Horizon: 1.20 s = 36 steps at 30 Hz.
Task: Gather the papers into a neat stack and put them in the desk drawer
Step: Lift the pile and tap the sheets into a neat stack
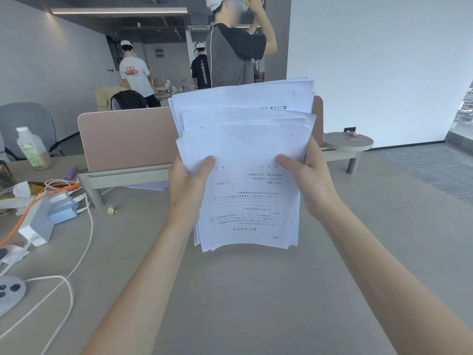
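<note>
I hold a bundle of white printed papers (245,155) upright above the grey desk (256,290), its lower edge just over the surface. The sheets are uneven, with several tops sticking out at different heights. My left hand (188,185) grips the left edge with its thumb on the front sheet. My right hand (307,178) grips the right edge the same way. No drawer is in view.
A pink divider panel (128,139) stands behind the papers. At the left lie a power strip with chargers (48,213), white and orange cables, a bottle (32,147), a gold binder clip (112,210) and a grey controller (10,290). People stand beyond the divider.
</note>
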Each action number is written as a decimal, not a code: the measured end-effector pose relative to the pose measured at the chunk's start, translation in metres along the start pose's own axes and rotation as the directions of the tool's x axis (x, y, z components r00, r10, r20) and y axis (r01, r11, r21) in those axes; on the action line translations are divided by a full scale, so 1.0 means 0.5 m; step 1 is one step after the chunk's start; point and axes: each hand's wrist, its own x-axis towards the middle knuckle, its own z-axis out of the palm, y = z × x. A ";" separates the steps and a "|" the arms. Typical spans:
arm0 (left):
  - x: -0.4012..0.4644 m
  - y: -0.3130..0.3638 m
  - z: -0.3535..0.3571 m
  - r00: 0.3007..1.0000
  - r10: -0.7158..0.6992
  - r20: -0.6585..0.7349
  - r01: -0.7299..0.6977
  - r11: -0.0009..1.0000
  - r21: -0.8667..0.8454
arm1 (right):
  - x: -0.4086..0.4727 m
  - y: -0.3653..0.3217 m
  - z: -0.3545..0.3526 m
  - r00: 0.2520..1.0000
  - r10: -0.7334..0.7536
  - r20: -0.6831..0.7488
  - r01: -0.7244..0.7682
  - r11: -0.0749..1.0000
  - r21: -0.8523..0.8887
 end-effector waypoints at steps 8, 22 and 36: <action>-0.020 -0.043 -0.005 0.997 -0.082 0.009 0.082 0.997 -0.001 | -0.009 0.023 -0.023 0.999 0.049 0.013 -0.049 0.999 0.005; -0.070 -0.141 -0.017 0.975 -0.222 -0.005 0.222 0.975 0.018 | -0.050 0.103 -0.023 0.986 0.166 0.013 -0.166 0.986 -0.028; -0.050 -0.114 -0.008 0.992 -0.121 0.017 0.122 0.990 -0.067 | 0.002 0.015 -0.035 0.981 -0.192 -0.009 0.184 0.954 -0.235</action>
